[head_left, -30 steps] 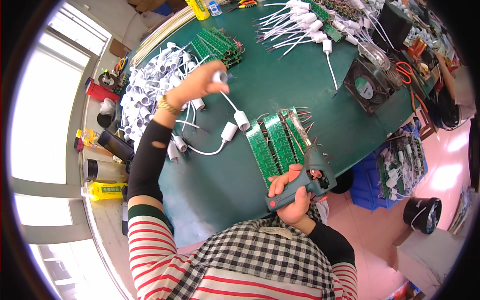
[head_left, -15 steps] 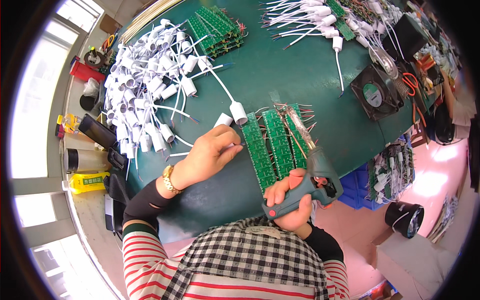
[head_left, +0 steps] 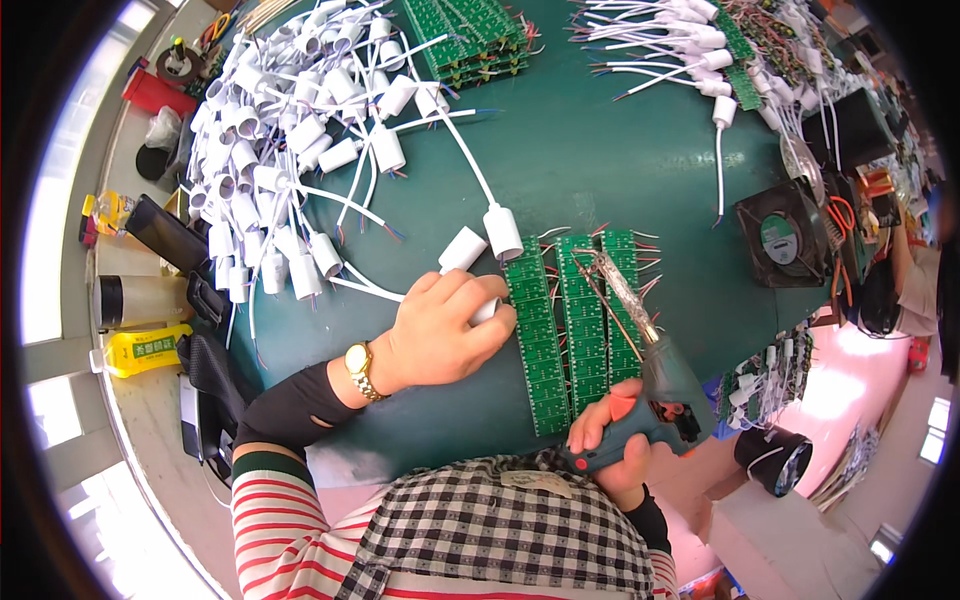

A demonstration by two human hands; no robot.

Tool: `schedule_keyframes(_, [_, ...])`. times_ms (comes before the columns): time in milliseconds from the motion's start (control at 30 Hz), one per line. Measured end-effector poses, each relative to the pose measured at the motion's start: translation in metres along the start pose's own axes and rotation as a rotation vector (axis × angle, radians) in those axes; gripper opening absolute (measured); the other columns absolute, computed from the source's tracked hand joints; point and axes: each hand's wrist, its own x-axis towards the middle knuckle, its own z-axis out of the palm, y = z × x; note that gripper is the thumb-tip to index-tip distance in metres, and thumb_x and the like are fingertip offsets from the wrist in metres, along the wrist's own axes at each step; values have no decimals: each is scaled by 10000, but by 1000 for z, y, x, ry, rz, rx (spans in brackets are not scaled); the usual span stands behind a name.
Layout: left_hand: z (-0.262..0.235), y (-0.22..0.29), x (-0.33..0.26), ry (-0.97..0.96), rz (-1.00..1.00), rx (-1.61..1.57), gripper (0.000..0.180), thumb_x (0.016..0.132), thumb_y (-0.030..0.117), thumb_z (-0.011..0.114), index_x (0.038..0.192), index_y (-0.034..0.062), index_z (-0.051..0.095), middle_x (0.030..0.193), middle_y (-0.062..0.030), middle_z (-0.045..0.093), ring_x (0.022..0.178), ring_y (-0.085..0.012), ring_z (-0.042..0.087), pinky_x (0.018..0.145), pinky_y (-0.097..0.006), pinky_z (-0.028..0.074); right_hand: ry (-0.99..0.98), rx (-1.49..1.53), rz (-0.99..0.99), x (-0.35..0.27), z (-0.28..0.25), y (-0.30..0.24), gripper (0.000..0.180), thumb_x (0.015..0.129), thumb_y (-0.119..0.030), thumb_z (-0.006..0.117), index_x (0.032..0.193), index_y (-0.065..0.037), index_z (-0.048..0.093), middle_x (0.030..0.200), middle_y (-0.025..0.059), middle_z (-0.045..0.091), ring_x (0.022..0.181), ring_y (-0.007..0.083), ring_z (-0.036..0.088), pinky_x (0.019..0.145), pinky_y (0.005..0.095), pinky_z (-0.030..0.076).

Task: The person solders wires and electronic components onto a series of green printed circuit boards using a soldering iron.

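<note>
My left hand [head_left: 435,330] is closed round a small white cylindrical housing [head_left: 486,311], whose end shows between the fingers. The hand is at the left edge of a green circuit board strip [head_left: 540,350]. Two more strips, a middle one [head_left: 584,335] and a right one [head_left: 622,260], lie alongside, with thin wires at their edges. My right hand [head_left: 620,455] grips a grey-green soldering gun [head_left: 672,395]. Its tip hangs over the strips. Just beyond my left hand lie one white housing [head_left: 463,249] and another with a white cable [head_left: 503,232].
A large heap of white cabled housings [head_left: 305,135] covers the table's left side. Stacked green boards [head_left: 465,40] lie at the back. More housings [head_left: 700,40] lie at the far right, near a black fan [head_left: 780,235]. Bottles, including a yellow one [head_left: 148,350], stand on the sill.
The whole view has shifted. My left hand's fingers have curled further, and the white housing's end now shows between them. My right hand still holds the soldering gun over the strips.
</note>
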Motion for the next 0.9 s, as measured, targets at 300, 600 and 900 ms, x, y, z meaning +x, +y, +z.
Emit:
schedule_keyframes(300, [16,-7,4,22,-189,-84,263,568,26,678,797,101,573,893,-27,571,716,-200,510,621,-323,334,-35,-293,163,-3,5,-18,678,821,-533,627,1195,-41,349,662,77,514,594,209,551,561,324,477])
schedule_keyframes(600, [18,-8,6,-21,-275,-58,224,586,41,657,777,103,556,905,-17,545,796,-230,467,757,-390,313,-169,-221,262,4,-4,-29,687,816,-345,699,1326,-26,369,898,70,551,850,185,546,757,332,462])
schedule_keyframes(900, [19,-8,6,-16,-412,-147,191,596,37,682,737,93,565,1084,-104,488,1042,-344,436,936,-555,274,-273,-436,236,-2,-12,-31,549,852,-222,589,1299,18,378,889,63,555,783,165,562,759,320,464])
